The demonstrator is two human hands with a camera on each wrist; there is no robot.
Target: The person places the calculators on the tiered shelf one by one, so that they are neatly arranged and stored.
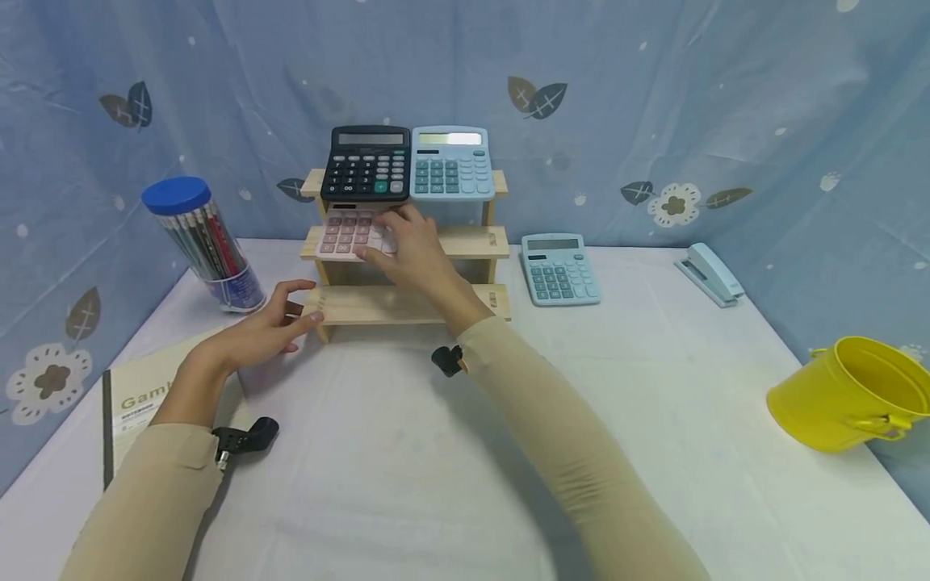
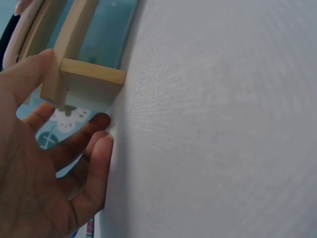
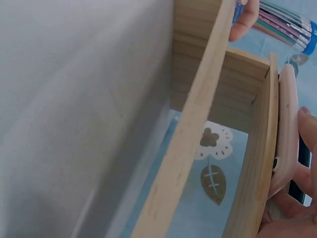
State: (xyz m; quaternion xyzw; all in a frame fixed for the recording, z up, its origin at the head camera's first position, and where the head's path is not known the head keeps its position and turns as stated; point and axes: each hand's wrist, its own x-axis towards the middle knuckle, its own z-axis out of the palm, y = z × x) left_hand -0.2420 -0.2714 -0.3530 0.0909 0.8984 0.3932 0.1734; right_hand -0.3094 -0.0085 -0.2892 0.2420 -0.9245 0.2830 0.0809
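Note:
A three-step wooden shelf (image 1: 407, 305) stands mid-table. On its top step are a black calculator (image 1: 366, 164) and a blue calculator (image 1: 450, 164). A pink calculator (image 1: 345, 232) lies on the middle step, and my right hand (image 1: 395, 242) grips its right end. In the right wrist view its edge (image 3: 287, 124) sits between my fingers (image 3: 308, 129) and palm. My left hand (image 1: 291, 311) is relaxed at the shelf's lower left corner, its thumb against the wood (image 2: 91, 77) and its fingers (image 2: 94, 153) on the white cloth.
A light-blue calculator (image 1: 559, 269) lies right of the shelf, a stapler (image 1: 710, 273) farther right. A tipped yellow bucket (image 1: 850, 393) is near the right edge. A blue-lidded pencil jar (image 1: 203, 242) and a notebook (image 1: 134, 399) are at the left.

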